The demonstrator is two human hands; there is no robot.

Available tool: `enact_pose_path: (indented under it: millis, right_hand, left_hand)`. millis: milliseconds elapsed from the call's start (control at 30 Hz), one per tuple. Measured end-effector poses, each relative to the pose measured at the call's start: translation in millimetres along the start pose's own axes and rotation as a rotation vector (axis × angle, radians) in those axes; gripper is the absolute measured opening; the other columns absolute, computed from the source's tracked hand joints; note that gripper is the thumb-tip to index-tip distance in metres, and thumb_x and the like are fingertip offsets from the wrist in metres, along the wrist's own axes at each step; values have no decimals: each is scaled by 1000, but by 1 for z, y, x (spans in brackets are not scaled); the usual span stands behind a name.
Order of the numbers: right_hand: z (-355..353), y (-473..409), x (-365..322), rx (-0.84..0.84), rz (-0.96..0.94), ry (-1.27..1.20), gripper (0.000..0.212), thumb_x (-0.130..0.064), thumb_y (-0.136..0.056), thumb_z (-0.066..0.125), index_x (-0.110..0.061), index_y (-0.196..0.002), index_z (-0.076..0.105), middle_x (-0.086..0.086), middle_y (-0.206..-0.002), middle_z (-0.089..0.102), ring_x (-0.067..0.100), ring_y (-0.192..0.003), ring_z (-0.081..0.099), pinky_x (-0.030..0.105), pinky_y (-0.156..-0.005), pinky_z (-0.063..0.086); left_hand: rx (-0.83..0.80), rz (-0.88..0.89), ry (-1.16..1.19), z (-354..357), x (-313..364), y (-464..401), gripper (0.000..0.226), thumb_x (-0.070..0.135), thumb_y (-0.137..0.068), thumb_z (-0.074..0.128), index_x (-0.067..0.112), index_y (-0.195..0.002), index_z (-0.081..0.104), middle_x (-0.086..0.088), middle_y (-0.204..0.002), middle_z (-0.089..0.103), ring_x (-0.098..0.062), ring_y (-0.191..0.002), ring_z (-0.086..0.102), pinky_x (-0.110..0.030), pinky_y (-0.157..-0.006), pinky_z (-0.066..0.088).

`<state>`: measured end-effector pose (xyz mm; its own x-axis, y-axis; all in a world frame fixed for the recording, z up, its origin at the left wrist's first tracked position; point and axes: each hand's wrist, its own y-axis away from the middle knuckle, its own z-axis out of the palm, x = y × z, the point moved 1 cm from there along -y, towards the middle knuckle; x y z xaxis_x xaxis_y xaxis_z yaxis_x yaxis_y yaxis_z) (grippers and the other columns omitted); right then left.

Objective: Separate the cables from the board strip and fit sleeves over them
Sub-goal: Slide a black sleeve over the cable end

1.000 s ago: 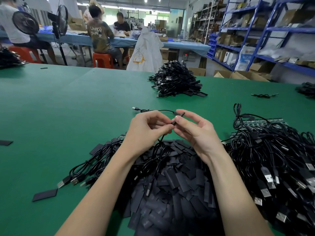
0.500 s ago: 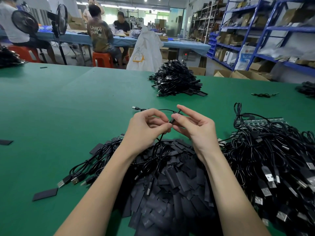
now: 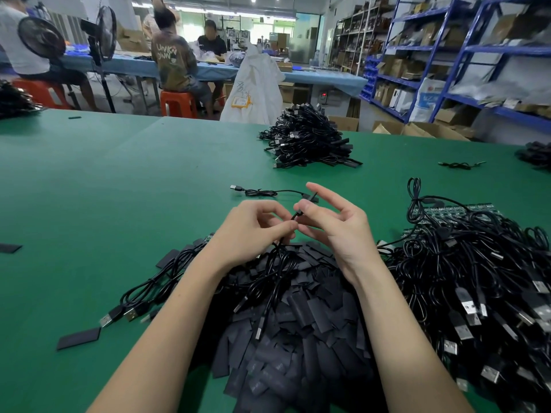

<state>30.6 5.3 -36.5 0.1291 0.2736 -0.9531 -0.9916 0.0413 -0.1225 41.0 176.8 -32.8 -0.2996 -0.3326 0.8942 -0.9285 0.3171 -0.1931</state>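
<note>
There is only 1 view, from a camera worn on the person's head. It looks forward and down across the green desk, wide-angled, so the edges bend. Both forearms reach in from the bottom edge, and the left hand and right hand meet close below the lens, near the frame's middle. Beyond them the view runs over the desk to seated workers at the far left and blue shelving at the right.
</note>
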Motion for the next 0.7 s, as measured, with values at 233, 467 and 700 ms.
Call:
enact_pose_path:
  millis: [233,467,700]
  right_hand:
    - [-2,5,1,-82,147,155,33,-20,-85,80,-7,-115,73,10,-103,78,23,-100,75,22,-74,58]
    - [0,3,0,-1,177,79,10,-12,-86,79,-10,-93,71,6,-93,79,20,-83,77,22,-65,59]
    - [-2,1,-7,101,130,39,4,-14,-96,69,-11,-95,67,0,-87,79,21,-78,78,22,-60,59]
  left_hand:
    - [51,25,0,0,0,1,10,24,-92,73,15,-88,73,-3,-73,75,-16,-68,66,-49,-81,56]
    - [85,23,-338,-5,0,2,34,49,-89,71,21,-71,63,9,-57,58,-1,-51,49,-14,-55,39]
    - [-152,-75,-388,-25,-4,3,35,47,-91,68,19,-71,63,12,-54,46,-9,-53,39,-21,-55,34]
